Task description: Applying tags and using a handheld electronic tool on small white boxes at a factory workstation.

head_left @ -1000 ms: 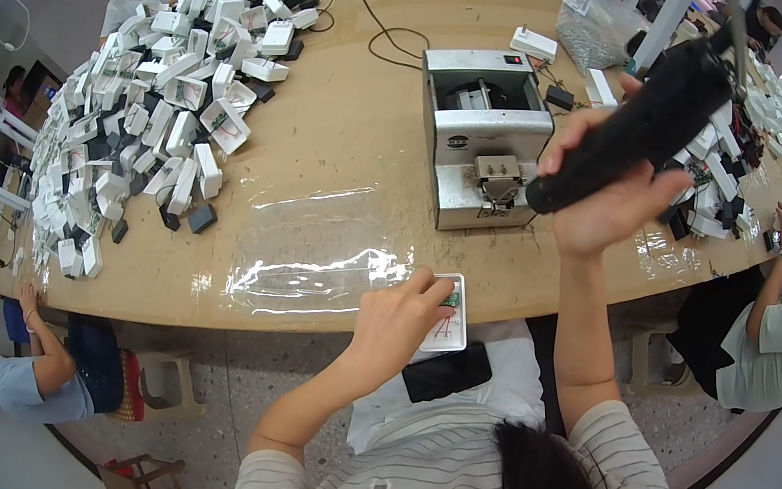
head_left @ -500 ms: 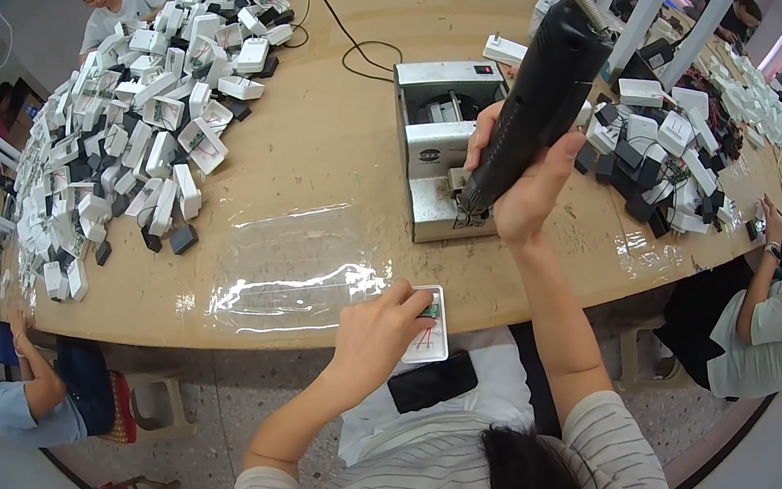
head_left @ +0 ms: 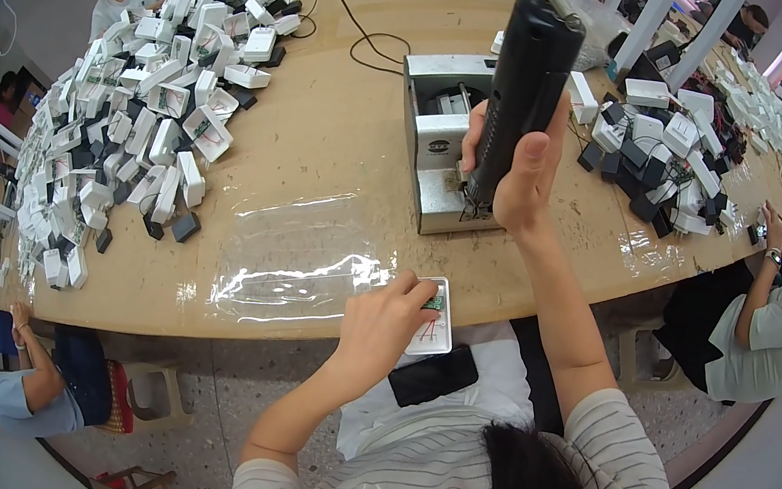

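A black powered driver (head_left: 525, 93) is gripped upright in the right hand (head_left: 529, 169); a small white housing (head_left: 433, 317) is pinned at the table edge under the left hand (head_left: 386, 323).
The housing is best kept flat and still, fingers closed on it, with the driver held plumb above; the wooden table (head_left: 348, 127) is film-covered, with white housings (head_left: 142, 116) heaped at left, a grey machine (head_left: 435, 150) ahead, and seated co-workers around.

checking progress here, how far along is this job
Done: nothing visibly finished. In hand: the left hand steadies a white casing at the table edge; the right hand holds a black power tool raised above it. Left: a large pile of white casings.
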The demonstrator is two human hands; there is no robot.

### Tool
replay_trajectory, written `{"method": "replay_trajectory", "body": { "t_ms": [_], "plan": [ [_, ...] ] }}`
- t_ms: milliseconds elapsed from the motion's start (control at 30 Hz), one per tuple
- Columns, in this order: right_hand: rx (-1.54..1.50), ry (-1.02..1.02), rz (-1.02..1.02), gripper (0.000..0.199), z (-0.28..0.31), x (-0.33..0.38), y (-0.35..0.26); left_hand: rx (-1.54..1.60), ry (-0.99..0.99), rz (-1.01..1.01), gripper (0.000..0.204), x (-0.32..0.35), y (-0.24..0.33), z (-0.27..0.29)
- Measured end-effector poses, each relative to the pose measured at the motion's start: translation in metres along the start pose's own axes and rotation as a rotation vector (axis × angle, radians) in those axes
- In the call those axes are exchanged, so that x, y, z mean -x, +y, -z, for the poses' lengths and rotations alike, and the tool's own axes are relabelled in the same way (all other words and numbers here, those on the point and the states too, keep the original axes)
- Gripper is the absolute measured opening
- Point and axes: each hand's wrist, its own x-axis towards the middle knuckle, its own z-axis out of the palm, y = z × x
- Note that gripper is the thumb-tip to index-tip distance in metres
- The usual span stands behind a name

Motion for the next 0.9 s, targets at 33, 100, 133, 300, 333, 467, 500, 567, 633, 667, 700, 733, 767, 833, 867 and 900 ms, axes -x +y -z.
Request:
{"method": "replay_trajectory", "body": {
  "t_ms": [33,100,133,300,333,467,500,567,633,667,700,733,767,833,867,900],
  "plan": [
    [-0.004,-0.004,-0.001,0.079,-0.001,0.001,0.000,-0.004,-0.002,0.010,0.026,0.001,0.000,-0.001],
    [-0.008,0.047,0.009,0.079,-0.001,0.006,-0.002,0.009,0.011,-0.010,0.024,0.000,-0.002,-0.002],
    [-0.014,0.042,0.006,0.079,-0.002,0.009,-0.003,0.021,0.024,-0.030,0.023,0.000,-0.003,-0.002],
    [-0.138,0.087,-0.139,0.094,-0.011,0.045,-0.025,0.027,0.025,-0.031,0.023,0.000,-0.003,0.000],
    [-0.219,0.085,-0.176,0.097,-0.014,0.054,-0.029,0.032,0.026,-0.036,0.023,0.000,-0.004,0.000],
    [-0.292,0.031,-0.185,0.102,-0.027,0.088,-0.034,0.039,0.007,-0.036,0.024,0.001,-0.007,-0.002],
    [-0.236,0.052,-0.207,0.103,-0.031,0.096,-0.033,0.041,0.023,-0.032,0.025,0.000,-0.007,-0.002],
    [-0.151,0.031,-0.215,0.105,-0.030,0.102,-0.028,0.042,0.041,-0.027,0.025,0.000,-0.006,-0.003],
    [-0.151,0.007,-0.242,0.104,-0.029,0.104,-0.029,0.032,0.032,-0.031,0.027,0.000,-0.007,-0.005],
    [-0.151,-0.016,-0.269,0.104,-0.029,0.105,-0.030,0.032,0.034,-0.030,0.027,0.000,-0.008,-0.005],
    [-0.152,-0.017,-0.269,0.104,-0.029,0.106,-0.030,0.042,0.035,-0.032,0.027,0.000,-0.008,-0.006],
    [-0.167,-0.015,-0.269,0.104,-0.029,0.107,-0.029,0.052,0.035,-0.034,0.027,0.000,-0.009,-0.006],
    [-0.182,-0.014,-0.269,0.104,-0.028,0.108,-0.028,0.052,0.036,-0.034,0.027,0.000,-0.008,-0.006],
    [-0.156,-0.015,-0.264,0.104,-0.026,0.105,-0.031,0.030,0.035,-0.021,0.027,0.000,-0.006,-0.004],
    [-0.129,-0.015,-0.258,0.105,-0.026,0.104,-0.031,0.031,0.035,-0.021,0.027,0.000,-0.006,-0.004],
    [-0.130,-0.015,-0.259,0.105,-0.026,0.105,-0.031,0.038,0.038,-0.020,0.026,0.000,-0.007,-0.005]
  ]
}}
